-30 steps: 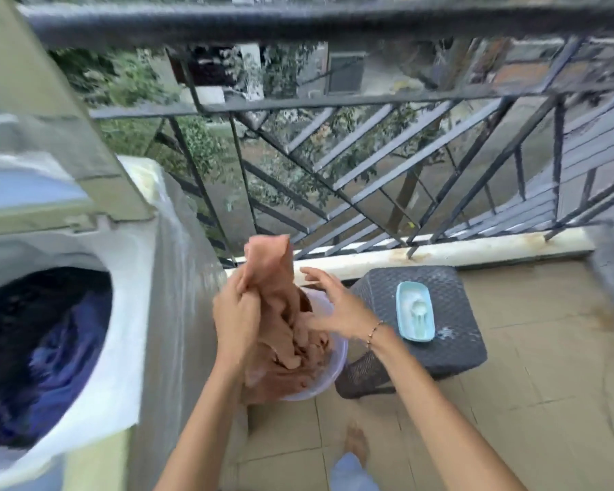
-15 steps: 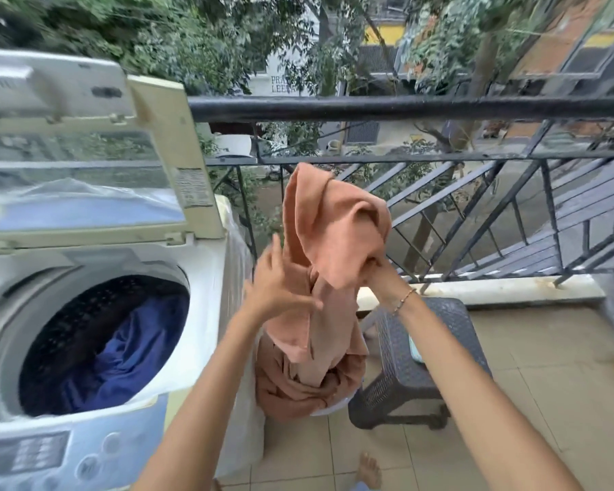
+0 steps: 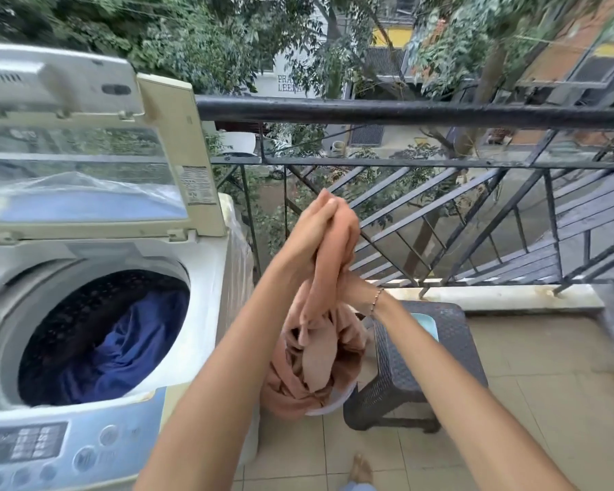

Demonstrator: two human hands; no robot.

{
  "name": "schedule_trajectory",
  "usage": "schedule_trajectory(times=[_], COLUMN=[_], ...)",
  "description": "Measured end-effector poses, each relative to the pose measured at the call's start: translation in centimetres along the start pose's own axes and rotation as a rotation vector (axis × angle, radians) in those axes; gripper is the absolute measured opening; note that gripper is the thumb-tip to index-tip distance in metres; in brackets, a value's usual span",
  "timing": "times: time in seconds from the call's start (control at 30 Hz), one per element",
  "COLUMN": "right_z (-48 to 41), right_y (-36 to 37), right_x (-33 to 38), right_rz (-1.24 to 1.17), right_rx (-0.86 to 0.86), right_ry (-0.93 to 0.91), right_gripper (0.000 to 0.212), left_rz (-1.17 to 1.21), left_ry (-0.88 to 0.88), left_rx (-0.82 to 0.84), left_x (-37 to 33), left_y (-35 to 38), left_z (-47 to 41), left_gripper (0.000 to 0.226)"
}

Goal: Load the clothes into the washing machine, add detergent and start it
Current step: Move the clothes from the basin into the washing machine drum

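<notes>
- My left hand (image 3: 307, 235) and my right hand (image 3: 348, 278) are both raised in front of me, level with the balcony railing (image 3: 404, 113), pressed close against each other.
- Both grips are closed around the top of a peach-coloured cloth (image 3: 328, 264); my left fingers wrap its upper end, and my right hand clamps it just below, at the wrist with the bracelet (image 3: 377, 298).
- The cloth hangs straight down from my hands in a long twisted bundle, and its lower part is still bunched in the white basin (image 3: 334, 405) on the tiled floor (image 3: 511, 402).
- The basin sits between the washing machine (image 3: 199, 313) and a dark woven stool (image 3: 451, 349), close to both.
- On the stool's top, near its back edge, a pale blue dish (image 3: 426, 322) shows partly behind my right forearm.
- The washing machine stands to my left with its lid (image 3: 86, 154) propped upright and the drum open.
- Inside the drum lies a dark blue garment (image 3: 121, 349), heaped toward the right side.
- The control panel (image 3: 32, 451) runs along the machine's front edge nearest me.
- My bare foot (image 3: 360, 469) shows on the floor below the basin.
</notes>
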State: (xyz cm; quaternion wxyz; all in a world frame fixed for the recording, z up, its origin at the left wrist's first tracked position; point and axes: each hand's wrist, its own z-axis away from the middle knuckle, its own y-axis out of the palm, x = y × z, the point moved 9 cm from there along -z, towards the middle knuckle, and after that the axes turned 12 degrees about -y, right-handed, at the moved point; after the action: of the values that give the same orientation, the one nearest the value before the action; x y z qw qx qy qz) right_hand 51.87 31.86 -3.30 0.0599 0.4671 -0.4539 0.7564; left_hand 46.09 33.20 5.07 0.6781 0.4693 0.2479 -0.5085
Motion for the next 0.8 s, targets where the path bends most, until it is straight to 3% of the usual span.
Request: schedule_trajectory(times=[0.07, 0.13, 0.23, 0.3, 0.33, 0.43, 0.5, 0.53, 0.57, 0.63, 0.7, 0.8], right_z=[-0.2, -0.1, 0.4, 1.0, 1.2, 0.0, -1.1, -1.3, -1.4, -1.1, -0.4, 0.8], right_y=[-0.3, -1.1, -2.7, -4.4, -5.1, -5.9, -5.2, -4.7, -4.4, -3.9, -3.7, -3.0], right_x=[-0.6, -0.9, -1.1, -1.5, -1.6, -0.5, 0.8, 1.5, 1.6, 1.3, -0.2, -4.4], right_rz=[-0.014, -0.136, -0.425, -0.591, -0.692, -1.031, -1.265, -1.348, -1.393, -1.436, -1.445, -1.353], right_rx=[-0.156, -0.337, -0.580, -0.738, -0.802, -0.798, -0.698, -0.647, -0.610, -0.560, -0.550, -0.569], right_ry=[0.050, 0.074, 0.091, 0.121, 0.150, 0.170, 0.174, 0.185, 0.201, 0.228, 0.258, 0.355], right_gripper=[0.033, 0.025, 0.015, 0.014, 0.012, 0.009, 0.019, 0.022, 0.024, 0.027, 0.028, 0.026], left_rz=[0.022, -0.006, -0.011, -0.131, -0.196, -0.558, -0.784, -0.767, -0.644, -0.354, -0.355, -0.395], left_ry=[0.005, 0.060, 0.206, 0.211, 0.189, -0.046, -0.397, -0.456, -0.408, -0.206, -0.049, 0.078], left_rx=[-0.064, -0.107, -0.285, -0.447, -0.440, -0.307, -0.431, -0.529, -0.620, -0.691, -0.660, -0.691], left_x=[0.8, 1.2, 2.8, 6.4, 8.6, 16.5, 21.2, 21.5, 20.6, 18.3, 15.9, 14.5], left_y=[-0.7, -2.4, -7.8, -11.3, -11.8, -10.3, -10.6, -10.8, -11.1, -12.0, -13.0, -15.2], left_z=[-0.1, -0.1, 1.5, 3.1, 3.7, 2.7, 1.8, 1.5, 0.9, -0.5, -1.3, -0.4], left_gripper=[0.020, 0.022, 0.038, 0.054, 0.067, 0.113, 0.140, 0.138, 0.124, 0.069, 0.025, 0.020])
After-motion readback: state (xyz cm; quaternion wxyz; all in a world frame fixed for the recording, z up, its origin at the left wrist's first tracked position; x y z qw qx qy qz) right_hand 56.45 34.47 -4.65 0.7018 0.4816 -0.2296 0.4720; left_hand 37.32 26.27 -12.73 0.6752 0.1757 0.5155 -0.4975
